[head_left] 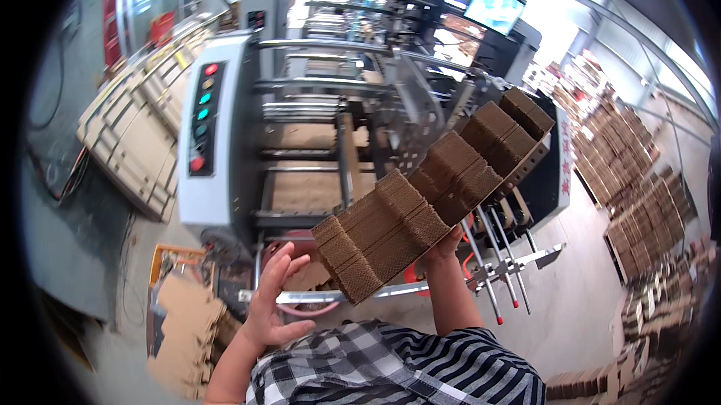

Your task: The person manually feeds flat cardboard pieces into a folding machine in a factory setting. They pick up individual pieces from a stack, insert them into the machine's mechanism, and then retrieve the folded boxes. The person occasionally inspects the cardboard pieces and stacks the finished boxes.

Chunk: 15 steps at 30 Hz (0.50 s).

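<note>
A long row of brown corrugated cardboard blanks (pixel 390 228), stacked on edge in stepped bundles, slants from the middle of the view to the upper right. Its near end is raised in front of me. My right hand (pixel 443 246) grips the near bundle from beneath at its right side; most of the fingers are hidden by the cardboard. To the left of that near end, my left hand (pixel 278 296) is held up with fingers and thumb apart, and nothing is in it. The far end lies along a perforated metal rail (pixel 526 165) of the machine.
The machine's grey side housing (pixel 218 127) with coloured buttons stands at left, and metal rods (pixel 496 262) with red tips jut toward me at right. Loose cardboard sheets (pixel 188 330) lie at lower left. Cardboard stacks (pixel 650 217) stand on the floor at right. A screen (pixel 494 6) hangs behind.
</note>
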Available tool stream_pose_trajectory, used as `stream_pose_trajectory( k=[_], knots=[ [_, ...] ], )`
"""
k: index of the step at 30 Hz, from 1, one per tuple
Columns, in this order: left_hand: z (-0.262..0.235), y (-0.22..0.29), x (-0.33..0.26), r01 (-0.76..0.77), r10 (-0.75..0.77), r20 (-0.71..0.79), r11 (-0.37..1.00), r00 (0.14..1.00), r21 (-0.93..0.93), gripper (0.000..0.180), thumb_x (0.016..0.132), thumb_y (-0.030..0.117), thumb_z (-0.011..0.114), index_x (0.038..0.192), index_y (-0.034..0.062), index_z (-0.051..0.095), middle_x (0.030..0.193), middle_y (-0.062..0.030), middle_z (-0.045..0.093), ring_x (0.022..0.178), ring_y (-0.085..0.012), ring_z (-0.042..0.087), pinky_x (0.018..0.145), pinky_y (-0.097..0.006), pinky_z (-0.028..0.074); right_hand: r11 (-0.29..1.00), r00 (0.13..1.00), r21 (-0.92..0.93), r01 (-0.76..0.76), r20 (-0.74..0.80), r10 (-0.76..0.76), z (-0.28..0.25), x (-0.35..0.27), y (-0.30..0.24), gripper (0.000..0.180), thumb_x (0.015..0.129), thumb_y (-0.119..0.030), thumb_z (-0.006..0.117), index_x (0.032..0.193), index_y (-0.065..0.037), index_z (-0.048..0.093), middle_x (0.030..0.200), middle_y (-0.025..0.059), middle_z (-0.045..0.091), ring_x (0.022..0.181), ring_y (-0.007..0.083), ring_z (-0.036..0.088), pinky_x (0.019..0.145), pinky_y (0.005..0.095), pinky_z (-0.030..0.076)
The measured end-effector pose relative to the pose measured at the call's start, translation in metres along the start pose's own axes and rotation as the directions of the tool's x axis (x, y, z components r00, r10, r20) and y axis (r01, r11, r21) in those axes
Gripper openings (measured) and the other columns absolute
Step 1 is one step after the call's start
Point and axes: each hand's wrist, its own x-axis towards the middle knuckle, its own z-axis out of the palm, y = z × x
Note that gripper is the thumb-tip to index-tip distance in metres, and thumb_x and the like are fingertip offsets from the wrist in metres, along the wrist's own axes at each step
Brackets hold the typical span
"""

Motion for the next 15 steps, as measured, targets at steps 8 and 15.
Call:
stream_pose_trajectory(
  k=[8,15],
  knots=[
    [0.052,-0.071,0.082,0.097,-0.094,0.073,0.995,0.993,-0.038,0.088,0.068,0.021,0.078,0.141,0.0036,0.033,0.143,-0.0207,0.032,0.116,-0.0347,0.054,0.096,-0.042,0.045,0.960,0.959,-0.061,0.274,-0.058,-0.277,-0.068,0.055,-0.112,0.065,0.069,-0.040,0.078,0.121,-0.007,0.056,0.117,0.0065,0.062,0.106,0.0270,0.060,0.089,0.0425,0.052],
    [0.068,-0.102,0.104,0.280,-0.272,0.125,0.959,0.954,-0.050,0.085,0.067,0.020,0.078,0.139,0.0026,0.036,0.140,-0.0172,0.038,0.110,-0.0296,0.057,0.095,-0.039,0.045,0.901,0.901,-0.098,0.422,-0.059,-0.429,-0.123,0.086,-0.168,0.067,0.075,-0.043,0.073,0.128,-0.009,0.051,0.128,0.0080,0.054,0.117,0.0294,0.052,0.101,0.0445,0.043]
  ],
)
